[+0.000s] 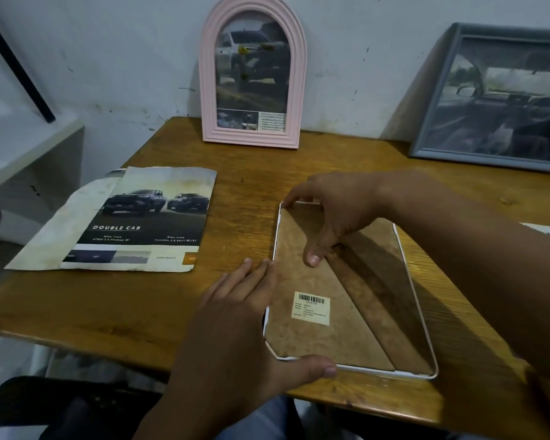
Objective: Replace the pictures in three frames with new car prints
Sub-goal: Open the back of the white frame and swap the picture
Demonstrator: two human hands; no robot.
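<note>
A white-rimmed frame lies face down on the wooden table, its brown backing board with a barcode label facing up. My left hand grips the frame's near left corner, fingers along the left edge and thumb on the near rim. My right hand rests over the far end, index finger at the far left corner and thumb pressing on the backing board. A car print reading "DOUBLE CAB" lies flat to the left, on top of another sheet.
A pink arched frame with a truck picture stands against the wall at the table's back. A grey frame with a car-interior picture leans at the back right. A white shelf stands to the left. The table edge runs close to me.
</note>
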